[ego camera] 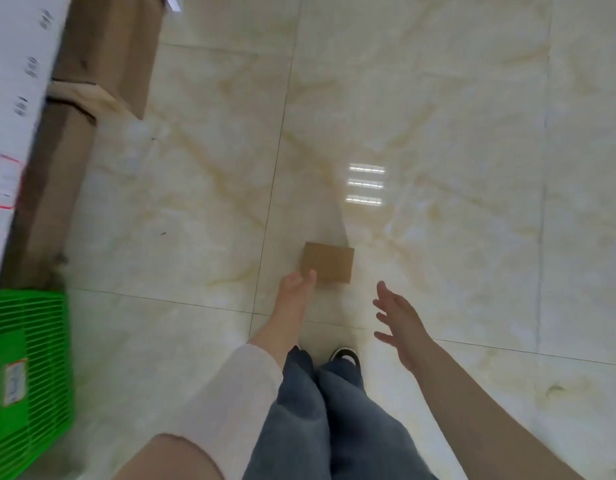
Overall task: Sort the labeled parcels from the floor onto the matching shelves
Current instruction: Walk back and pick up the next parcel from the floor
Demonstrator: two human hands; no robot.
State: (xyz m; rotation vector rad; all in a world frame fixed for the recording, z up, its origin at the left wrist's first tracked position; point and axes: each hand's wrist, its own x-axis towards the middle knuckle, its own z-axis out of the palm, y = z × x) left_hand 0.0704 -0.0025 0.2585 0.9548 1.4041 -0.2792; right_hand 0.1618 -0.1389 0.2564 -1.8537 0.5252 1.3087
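A small brown cardboard parcel (pixel 329 261) is in the middle of the view above the pale tiled floor. My left hand (pixel 294 292) grips its lower left corner, thumb on the top face. No label shows on the side I see. My right hand (pixel 398 320) hovers to the right and a little below the parcel, fingers spread, holding nothing and not touching it.
Large brown cartons (pixel 102 53) stand along the left beside a white shelf edge (pixel 12 98) with small labels. A green slatted plastic crate (pixel 29 375) with a sticker sits at the lower left. My legs and shoes (pixel 344 355) are below the parcel.
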